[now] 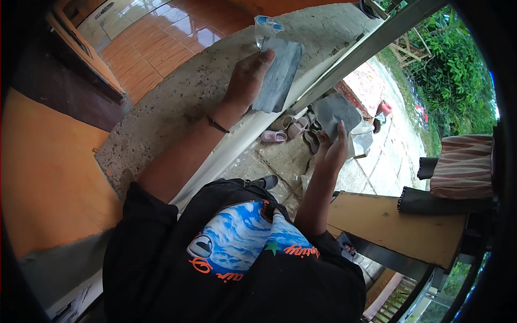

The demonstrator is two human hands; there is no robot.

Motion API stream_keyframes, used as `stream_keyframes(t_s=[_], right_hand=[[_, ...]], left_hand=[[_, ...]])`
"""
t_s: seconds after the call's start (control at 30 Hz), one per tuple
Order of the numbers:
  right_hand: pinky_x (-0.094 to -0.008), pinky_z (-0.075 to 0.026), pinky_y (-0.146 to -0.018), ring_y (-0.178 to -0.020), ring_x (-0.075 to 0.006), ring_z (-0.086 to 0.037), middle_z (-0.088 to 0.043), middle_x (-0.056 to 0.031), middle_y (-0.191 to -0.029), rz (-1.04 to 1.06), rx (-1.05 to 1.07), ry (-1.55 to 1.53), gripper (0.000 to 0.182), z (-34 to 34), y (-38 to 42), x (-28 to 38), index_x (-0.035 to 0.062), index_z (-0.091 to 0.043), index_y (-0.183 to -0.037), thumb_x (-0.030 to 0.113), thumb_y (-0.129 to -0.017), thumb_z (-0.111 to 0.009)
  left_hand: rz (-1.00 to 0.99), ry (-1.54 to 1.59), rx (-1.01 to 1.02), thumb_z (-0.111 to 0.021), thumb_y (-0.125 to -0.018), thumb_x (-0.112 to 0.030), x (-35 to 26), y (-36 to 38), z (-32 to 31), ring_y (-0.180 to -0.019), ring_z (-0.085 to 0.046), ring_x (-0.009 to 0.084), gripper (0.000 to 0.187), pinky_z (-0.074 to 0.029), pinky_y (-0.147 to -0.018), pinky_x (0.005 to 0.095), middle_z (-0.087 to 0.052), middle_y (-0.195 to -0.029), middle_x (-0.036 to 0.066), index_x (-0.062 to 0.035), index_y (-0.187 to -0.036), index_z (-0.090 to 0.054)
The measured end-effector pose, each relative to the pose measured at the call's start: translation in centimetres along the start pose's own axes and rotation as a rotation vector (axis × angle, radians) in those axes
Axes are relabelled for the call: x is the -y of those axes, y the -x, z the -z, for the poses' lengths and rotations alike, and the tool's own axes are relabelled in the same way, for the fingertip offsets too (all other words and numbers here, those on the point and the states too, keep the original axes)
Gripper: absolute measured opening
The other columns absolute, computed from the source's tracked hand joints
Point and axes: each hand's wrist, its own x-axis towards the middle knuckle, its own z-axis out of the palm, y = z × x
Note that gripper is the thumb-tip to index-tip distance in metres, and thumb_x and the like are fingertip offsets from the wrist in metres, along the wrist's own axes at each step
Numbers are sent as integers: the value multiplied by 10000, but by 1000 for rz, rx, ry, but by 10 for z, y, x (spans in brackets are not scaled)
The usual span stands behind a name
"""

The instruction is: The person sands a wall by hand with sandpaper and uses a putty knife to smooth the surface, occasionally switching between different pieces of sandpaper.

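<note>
My left hand (246, 81) is raised against a rough concrete surface (177, 102) and grips a grey sheet (280, 75) by its edge. A clear plastic piece with a blue mark (266, 27) sticks up just above that sheet. My right hand (331, 151) is held lower and to the right, gripping a second grey sheet (336, 110) with the fingers curled behind it. The two sheets are apart. A thin dark band circles my left wrist. My black printed shirt (237, 253) fills the bottom of the view.
A pale frame strip (231, 151) runs diagonally beside the concrete. Several sandals (285, 132) lie on the stone paving beyond it. A wooden board (388, 220) and a striped cloth (463, 167) are at the right. Orange floor tiles (167, 37) lie at top left.
</note>
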Motion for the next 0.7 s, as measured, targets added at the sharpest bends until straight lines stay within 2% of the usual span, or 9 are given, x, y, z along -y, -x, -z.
stream_keyframes(t_s=[0.03,0.1,0.17,0.2,0.3,0.33,0.37,0.47,0.7], right_hand=[[-367,-498,-725,-963,-212,-581,-580,-99,-1060,-1,-7,-3,323,2,1,-1,-8,-517,-1121,206,-886,-573],[-332,-510,-658,-908,-195,-599,-588,-89,-1051,-25,39,50,334,-1,13,-5,-1,-514,-1140,209,-885,-569],[-284,-515,-599,-843,-166,-616,-609,-83,-1007,-90,86,134,293,-6,24,-22,-3,-562,-1099,210,-897,-554],[-278,-508,-611,-832,-154,-610,-612,-78,-999,-109,134,127,276,-10,31,-30,-2,-573,-1084,205,-903,-548],[-256,-479,-647,-790,-115,-583,-616,-46,-950,-114,241,276,255,-25,48,-55,-1,-599,-1052,207,-918,-540],[-244,-455,-670,-774,-97,-557,-611,-32,-912,-129,311,239,271,-32,63,-51,-15,-611,-1026,228,-922,-548],[-246,-442,-671,-772,-84,-536,-609,-23,-881,-126,392,347,284,-33,64,-59,-18,-617,-1007,246,-924,-554],[-239,-431,-686,-763,-75,-511,-611,-24,-868,-165,478,409,276,-33,72,-72,-15,-615,-1005,244,-919,-571],[-243,-429,-743,-798,-87,-524,-610,-34,-900,-64,417,362,253,-49,69,-69,-10,-590,-1028,217,-915,-577]], left_hand=[[-227,-145,-77,-507,-941,-397,-10,-2,-1,-583,-440,35,376,-374,-519,236,-545,-668,-54,-53,-950,-657],[-252,-339,-79,-522,-935,-378,-40,8,-6,-574,-491,95,373,-397,-540,267,-565,-634,1,-32,-963,-659],[-587,-646,-80,-560,-912,-325,-45,12,-12,-647,-595,208,324,-449,-626,305,-648,-737,90,-40,-1032,-654],[-754,-718,-27,-590,-884,-278,-45,12,-13,-865,-638,294,299,-462,-789,367,-673,-922,138,-68,-1088,-650],[-836,-1031,179,-617,-872,-249,-23,8,-8,-987,-614,307,294,-457,-850,365,-662,-1028,134,-28,-1063,-650],[-601,-1029,295,-607,-868,-301,-1,4,1,-1191,-500,308,325,-383,-994,398,-573,-1221,137,-98,-1119,-644],[-588,-1032,288,-607,-868,-301,5,7,4,-1191,-500,308,325,-383,-994,398,-573,-1221,137,-98,-1119,-644],[-325,-1290,469,-577,-864,-384,14,9,14,-1295,-378,289,341,-311,-1056,404,-434,-1379,125,-251,-1175,-623],[-512,-1337,392,-633,-822,-323,34,6,21,-1214,-465,292,393,-348,-1020,411,-480,-1336,133,-250,-1206,-599]])
